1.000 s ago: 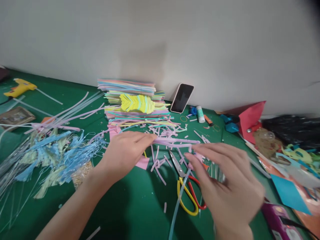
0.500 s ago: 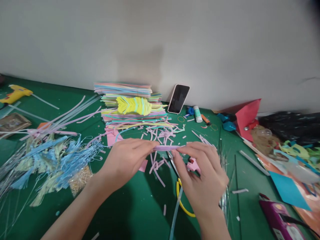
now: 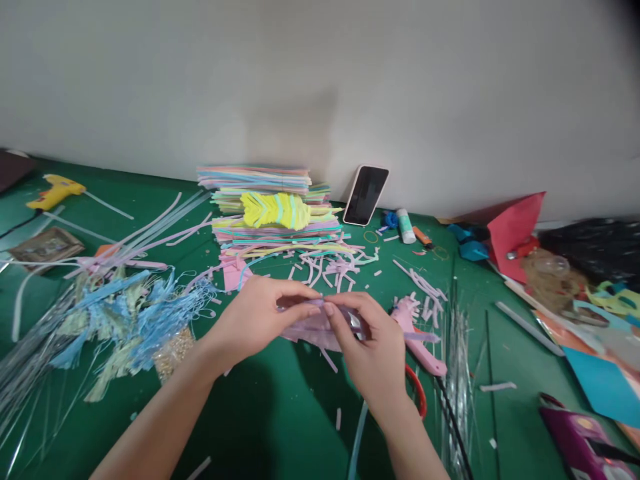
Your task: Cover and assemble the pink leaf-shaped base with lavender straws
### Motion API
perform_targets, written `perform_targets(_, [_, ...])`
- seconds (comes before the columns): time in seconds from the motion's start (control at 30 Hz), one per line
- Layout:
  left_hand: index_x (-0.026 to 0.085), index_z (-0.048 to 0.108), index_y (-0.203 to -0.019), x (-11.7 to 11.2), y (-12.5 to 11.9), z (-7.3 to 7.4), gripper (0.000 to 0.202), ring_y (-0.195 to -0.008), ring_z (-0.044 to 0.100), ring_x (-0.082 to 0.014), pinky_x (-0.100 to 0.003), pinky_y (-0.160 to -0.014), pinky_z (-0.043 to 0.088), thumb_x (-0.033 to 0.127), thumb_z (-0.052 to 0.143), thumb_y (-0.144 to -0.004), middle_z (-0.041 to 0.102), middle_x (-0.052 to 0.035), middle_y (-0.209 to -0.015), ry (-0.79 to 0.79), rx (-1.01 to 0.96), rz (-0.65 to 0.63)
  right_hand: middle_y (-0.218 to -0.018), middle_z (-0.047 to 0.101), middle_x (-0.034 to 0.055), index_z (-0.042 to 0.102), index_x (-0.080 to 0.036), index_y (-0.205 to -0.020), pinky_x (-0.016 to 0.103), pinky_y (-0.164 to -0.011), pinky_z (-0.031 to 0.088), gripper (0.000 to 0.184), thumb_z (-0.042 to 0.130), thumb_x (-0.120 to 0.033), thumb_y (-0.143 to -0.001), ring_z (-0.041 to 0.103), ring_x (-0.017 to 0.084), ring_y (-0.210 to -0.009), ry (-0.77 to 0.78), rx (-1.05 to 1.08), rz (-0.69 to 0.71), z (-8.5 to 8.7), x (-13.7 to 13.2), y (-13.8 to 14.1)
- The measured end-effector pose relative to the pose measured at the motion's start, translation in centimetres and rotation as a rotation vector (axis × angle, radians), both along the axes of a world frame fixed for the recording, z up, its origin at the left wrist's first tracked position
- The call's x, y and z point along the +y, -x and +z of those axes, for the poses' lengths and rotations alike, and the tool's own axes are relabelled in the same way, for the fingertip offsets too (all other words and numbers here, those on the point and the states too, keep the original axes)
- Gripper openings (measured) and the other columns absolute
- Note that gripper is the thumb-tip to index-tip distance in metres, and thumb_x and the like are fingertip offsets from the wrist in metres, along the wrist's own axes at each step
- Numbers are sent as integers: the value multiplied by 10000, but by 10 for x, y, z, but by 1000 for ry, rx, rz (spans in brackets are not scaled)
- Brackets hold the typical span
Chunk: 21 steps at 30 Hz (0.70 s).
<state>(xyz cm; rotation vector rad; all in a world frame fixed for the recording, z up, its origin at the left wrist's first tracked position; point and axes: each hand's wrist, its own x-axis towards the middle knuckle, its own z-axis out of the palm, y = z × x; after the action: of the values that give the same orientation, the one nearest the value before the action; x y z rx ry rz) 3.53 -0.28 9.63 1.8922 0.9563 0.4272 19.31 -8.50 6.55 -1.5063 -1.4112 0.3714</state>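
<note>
My left hand (image 3: pixel 273 310) and my right hand (image 3: pixel 367 333) meet over the table, thumbs and forefingers pinched together. Between the fingertips they hold a lilac pipe cleaner (image 3: pixel 320 304), mostly covered by the fingers. Just below them shows a pale, blurred lilac band (image 3: pixel 305 331); I cannot tell whether it belongs to the held piece. Short lilac cut pieces (image 3: pixel 340 267) lie scattered beyond the hands. Right of my right hand rests a pink object with a curved end (image 3: pixel 425 357), and a red looped handle (image 3: pixel 419 393) shows by the wrist.
Bundles of coloured pipe cleaners (image 3: pixel 255 177) lie at the back, a yellow bundle (image 3: pixel 275 211) on top. A phone (image 3: pixel 367 195) leans on the wall. Blue tassels (image 3: pixel 165 303) and a yellow glue gun (image 3: pixel 56 192) are left; clear thin strands (image 3: pixel 457 360) and a purple packet (image 3: pixel 585 427) right.
My hands have come together; the lilac piece that was stretched straight between them is now largely hidden in the fingers. The yellow loop by my right hand has gone from sight. The view has shifted slightly.
</note>
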Motion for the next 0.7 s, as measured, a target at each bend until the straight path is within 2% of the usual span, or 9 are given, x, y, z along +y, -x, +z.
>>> perform_targets(0.17, [248,774,-878,-2,-2,-1,158,-761,699,-120,-164,-707,495,332,642,-851,774,69,-860,-89,-16,57,-861,682,33,677,-215,-929,284,-718,534,115,617,-143,-863,643,150,-809,-124,-161,-45,-4,-3,-1])
perform_targets(0.27, [252,775,-852,-3,-3,0,145,-729,700,-118,-173,-688,493,315,645,-852,773,77,-835,-174,-15,88,-864,659,40,680,-229,-981,284,-707,537,194,621,-99,-850,634,150,-794,-231,-322,-111,-1,-5,-5])
perform_targets(0.37, [261,778,-857,-5,-3,0,132,-734,709,-126,-178,-687,502,314,658,-841,776,74,-845,-234,-28,147,-889,648,42,674,-253,-1031,279,-702,536,312,582,-24,-841,636,145,-799,-313,-383,-132,-4,-7,-6])
perform_targets(0.5, [262,783,-853,-10,-3,-2,139,-757,722,-152,-195,-713,523,305,653,-834,779,54,-859,-252,-16,208,-961,652,52,656,-294,-1118,281,-698,543,425,528,7,-847,642,152,-839,-299,-422,-137,-17,-7,-6])
perform_targets(0.7, [271,782,-886,-15,-2,-4,189,-723,722,-167,-218,-724,536,341,609,-857,780,37,-850,-302,70,217,-1013,653,88,612,-259,-1224,291,-754,553,491,535,30,-834,644,167,-898,-276,-431,-80,-33,-7,-3])
